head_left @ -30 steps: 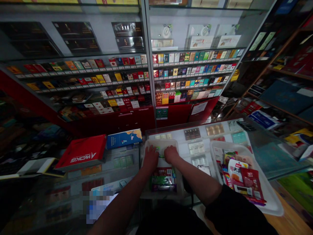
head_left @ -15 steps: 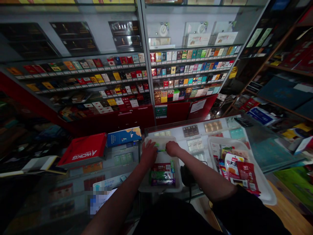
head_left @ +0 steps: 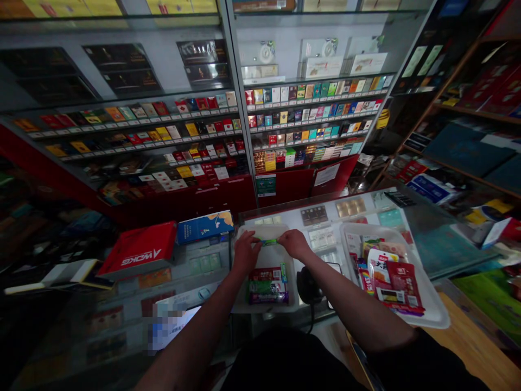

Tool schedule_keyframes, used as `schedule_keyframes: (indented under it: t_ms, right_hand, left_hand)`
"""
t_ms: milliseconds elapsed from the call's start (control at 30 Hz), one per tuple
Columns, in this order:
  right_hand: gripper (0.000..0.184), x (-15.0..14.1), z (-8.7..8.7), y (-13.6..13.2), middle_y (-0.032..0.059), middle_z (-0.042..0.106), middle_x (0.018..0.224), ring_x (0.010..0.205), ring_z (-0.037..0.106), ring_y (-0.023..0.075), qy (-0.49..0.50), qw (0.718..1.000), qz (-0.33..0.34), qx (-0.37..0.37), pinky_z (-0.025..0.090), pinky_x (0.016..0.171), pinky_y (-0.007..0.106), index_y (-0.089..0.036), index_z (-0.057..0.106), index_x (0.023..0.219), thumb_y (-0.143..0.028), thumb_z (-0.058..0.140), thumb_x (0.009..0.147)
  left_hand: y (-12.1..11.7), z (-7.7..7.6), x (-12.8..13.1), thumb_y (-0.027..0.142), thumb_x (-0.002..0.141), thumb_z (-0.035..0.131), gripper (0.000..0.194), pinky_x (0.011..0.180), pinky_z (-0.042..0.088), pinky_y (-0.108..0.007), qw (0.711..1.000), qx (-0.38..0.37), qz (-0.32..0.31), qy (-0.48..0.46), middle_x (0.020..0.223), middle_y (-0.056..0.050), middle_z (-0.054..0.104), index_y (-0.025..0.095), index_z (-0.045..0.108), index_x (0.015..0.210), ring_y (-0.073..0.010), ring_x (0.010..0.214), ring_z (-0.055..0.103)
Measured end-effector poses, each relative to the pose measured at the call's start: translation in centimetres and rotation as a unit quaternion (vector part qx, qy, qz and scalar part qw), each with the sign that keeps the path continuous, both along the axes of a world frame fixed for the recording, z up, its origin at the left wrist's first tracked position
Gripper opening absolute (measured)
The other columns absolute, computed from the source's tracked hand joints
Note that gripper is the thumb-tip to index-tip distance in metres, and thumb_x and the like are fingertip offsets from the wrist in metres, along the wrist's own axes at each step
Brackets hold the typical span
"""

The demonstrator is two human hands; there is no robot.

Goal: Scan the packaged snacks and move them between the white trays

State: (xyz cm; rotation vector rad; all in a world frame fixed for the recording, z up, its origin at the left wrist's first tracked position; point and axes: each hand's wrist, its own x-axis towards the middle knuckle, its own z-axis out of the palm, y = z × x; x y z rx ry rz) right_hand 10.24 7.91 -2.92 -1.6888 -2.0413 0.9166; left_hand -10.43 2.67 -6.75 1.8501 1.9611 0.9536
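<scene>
Over the far end of a white plastic tray (head_left: 293, 302), a slim green packet (head_left: 269, 242), shaped like a stick-gum pack, lies crosswise between my hands. My left hand (head_left: 246, 251) has its fingers closed on the packet's left end. Thumb and fingers of my right hand (head_left: 293, 244) pinch the right end. Nearer me in the same tray are a red snack packet (head_left: 264, 275), a green packet (head_left: 262, 288) and a purple one (head_left: 264, 298), laid in rows. Another slim green packet (head_left: 284, 272) stands lengthwise at their right side.
To the right, a second white tray (head_left: 437, 315) holds several snack bags. A black scanner-like device (head_left: 308, 285) with a cable sits between the trays. A red box (head_left: 140, 248) and a blue box (head_left: 205, 227) lie left on the glass counter. Cigarette shelves (head_left: 244, 127) stand behind.
The slim green packet now shows more fully, stretched level between both hands. My hands have shifted slightly, and the whole view has moved a little.
</scene>
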Motion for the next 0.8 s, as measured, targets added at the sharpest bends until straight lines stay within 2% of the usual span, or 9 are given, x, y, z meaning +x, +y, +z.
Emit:
schedule_keyframes:
  t_ms: [133,233,367,433,533,633,800]
  right_hand:
    - [0.026,1.2,0.0,-0.6,-0.0005,0.064,0.059,0.059,0.056,0.0129,0.095,0.995,-0.02,-0.001,0.035,0.058,0.023,-0.018,0.068,0.062,-0.033,0.067,0.082]
    - [0.029,2.1,0.2,-0.7,-0.0015,0.058,0.055,0.057,0.051,0.0121,0.097,0.995,-0.027,0.01,0.032,0.057,0.024,-0.018,0.064,0.059,-0.034,0.063,0.083]
    - [0.028,3.5,0.3,-0.4,0.0012,0.061,0.061,0.062,0.052,0.0129,0.108,0.992,-0.061,0.001,0.033,0.06,0.025,-0.017,0.066,0.061,-0.034,0.06,0.083]
    - [0.028,4.2,0.3,-0.3,0.0006,0.059,0.061,0.062,0.05,0.0132,0.135,0.987,-0.08,-0.02,0.033,0.06,0.026,-0.017,0.065,0.061,-0.036,0.06,0.081]
    - [0.032,5.4,0.3,-0.3,-0.0024,0.05,0.056,0.059,0.043,0.0124,0.175,0.979,-0.093,-0.036,0.03,0.057,0.027,-0.018,0.06,0.057,-0.042,0.061,0.079]
    - [0.034,6.4,0.6,-0.7,-0.0043,0.043,0.054,0.057,0.038,0.0113,0.208,0.972,-0.097,-0.054,0.027,0.055,0.027,-0.018,0.056,0.055,-0.045,0.061,0.076]
    - [0.033,8.2,0.8,-1.1,-0.005,0.04,0.052,0.055,0.037,0.0113,0.231,0.964,-0.101,-0.083,0.027,0.055,0.027,-0.019,0.055,0.055,-0.047,0.062,0.073]
  left_hand:
    - [-0.3,0.7,1.3,0.022,0.088,0.066,0.01,0.117,0.043,-0.05,0.999,0.001,0.008,-0.035,0.133,-0.012,0.069,0.019,0.075,0.09,-0.0279,0.129,0.06]
    - [-0.4,1.6,2.4,0.025,0.09,0.063,0.012,0.113,0.047,-0.046,0.998,-0.002,-0.005,-0.06,0.129,-0.011,0.071,0.02,0.074,0.091,-0.0257,0.122,0.064]
    - [-0.7,2.7,3.8,0.028,0.091,0.064,0.014,0.111,0.048,-0.045,0.998,0.018,-0.041,-0.041,0.126,-0.009,0.072,0.021,0.074,0.098,-0.0246,0.12,0.066]
    - [-1.1,3.1,4.4,0.028,0.09,0.066,0.02,0.115,0.043,-0.05,0.998,0.039,-0.054,0.004,0.129,-0.009,0.071,0.022,0.072,0.108,-0.0264,0.126,0.062]
    - [-1.7,3.7,5.2,0.026,0.09,0.066,0.031,0.122,0.028,-0.06,0.991,0.062,-0.068,0.092,0.137,-0.009,0.067,0.025,0.068,0.122,-0.0305,0.138,0.052]
    - [-2.1,4.3,6.0,0.023,0.092,0.064,0.032,0.125,0.016,-0.064,0.98,0.084,-0.084,0.159,0.14,-0.008,0.065,0.028,0.067,0.123,-0.0314,0.144,0.046]
    - [-2.1,5.3,7.6,0.024,0.096,0.06,0.025,0.126,0.01,-0.065,0.961,0.121,-0.119,0.219,0.14,-0.005,0.065,0.03,0.068,0.118,-0.0303,0.146,0.043]
